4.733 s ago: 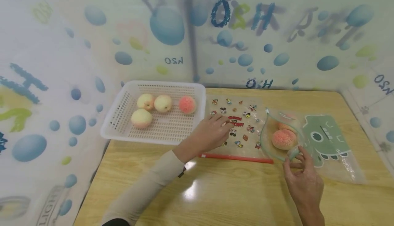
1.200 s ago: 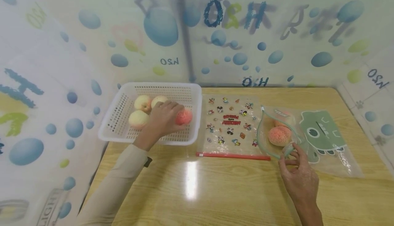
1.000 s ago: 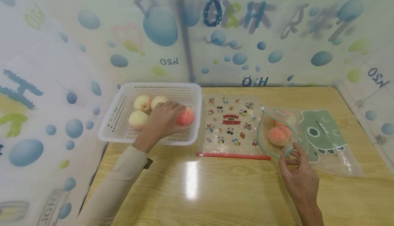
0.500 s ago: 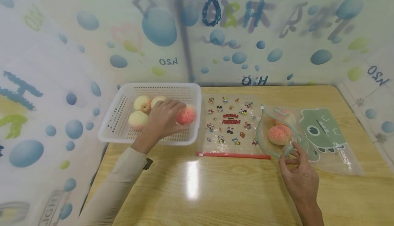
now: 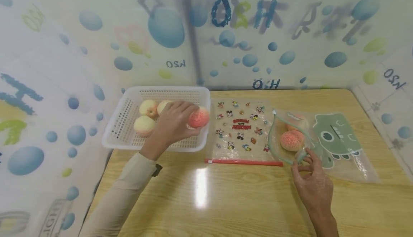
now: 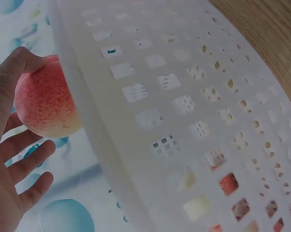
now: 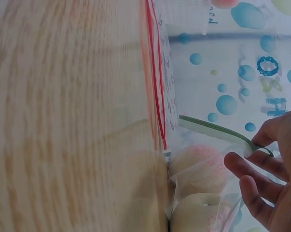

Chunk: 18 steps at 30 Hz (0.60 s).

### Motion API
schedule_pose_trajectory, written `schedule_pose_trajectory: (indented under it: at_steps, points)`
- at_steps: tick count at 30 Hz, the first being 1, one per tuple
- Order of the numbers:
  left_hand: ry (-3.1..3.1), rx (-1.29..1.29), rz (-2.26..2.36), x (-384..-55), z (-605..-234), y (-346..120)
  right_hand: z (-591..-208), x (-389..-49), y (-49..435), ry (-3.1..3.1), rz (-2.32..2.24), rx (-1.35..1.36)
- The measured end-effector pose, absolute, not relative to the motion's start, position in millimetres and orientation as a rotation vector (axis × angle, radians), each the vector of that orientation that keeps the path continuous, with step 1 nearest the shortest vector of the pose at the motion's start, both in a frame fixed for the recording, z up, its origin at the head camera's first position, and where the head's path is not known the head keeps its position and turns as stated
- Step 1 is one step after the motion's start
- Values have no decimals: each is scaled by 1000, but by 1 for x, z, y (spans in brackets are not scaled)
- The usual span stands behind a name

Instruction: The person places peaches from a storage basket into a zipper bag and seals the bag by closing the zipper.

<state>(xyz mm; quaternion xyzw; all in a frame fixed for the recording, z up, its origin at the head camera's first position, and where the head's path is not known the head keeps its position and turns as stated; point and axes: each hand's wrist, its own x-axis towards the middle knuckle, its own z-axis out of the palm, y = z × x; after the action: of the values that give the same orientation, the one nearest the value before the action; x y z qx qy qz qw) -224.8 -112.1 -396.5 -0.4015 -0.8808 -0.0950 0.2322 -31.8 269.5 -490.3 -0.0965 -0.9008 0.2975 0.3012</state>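
My left hand (image 5: 175, 122) grips a pinkish-red peach (image 5: 198, 117) over the right side of the white perforated basket (image 5: 127, 145). In the left wrist view this peach (image 6: 48, 101) shows up beside the basket's rim, thumb on top and fingers spread below. Three paler peaches (image 5: 144, 126) lie to the left inside the basket, one partly behind the hand. On the right, my right hand (image 5: 313, 183) pinches the green zip edge (image 7: 217, 128) of a clear zip bag (image 5: 364, 161) printed with a green dinosaur, its mouth held apart. Two peaches (image 5: 292, 141) sit inside that bag.
Between basket and dinosaur bag, a second clear zip bag (image 5: 240, 147) with cartoon prints and a red slider strip (image 5: 245, 162) lies flat on the wooden table (image 5: 245, 201). A wall (image 5: 206, 32) with blue bubble prints stands behind.
My left hand went from over the cartoon bag into the basket, took hold of the red peach, and has raised it slightly rightward. The right hand keeps its pinch on the bag edge.
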Motion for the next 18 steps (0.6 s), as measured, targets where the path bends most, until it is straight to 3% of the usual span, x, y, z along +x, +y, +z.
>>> schedule_pose_trajectory:
  at_steps: [18]
  points:
    - [-2393, -1191, -288, -219, -396, -67, -487, -32, 269, -2420, 816, -275]
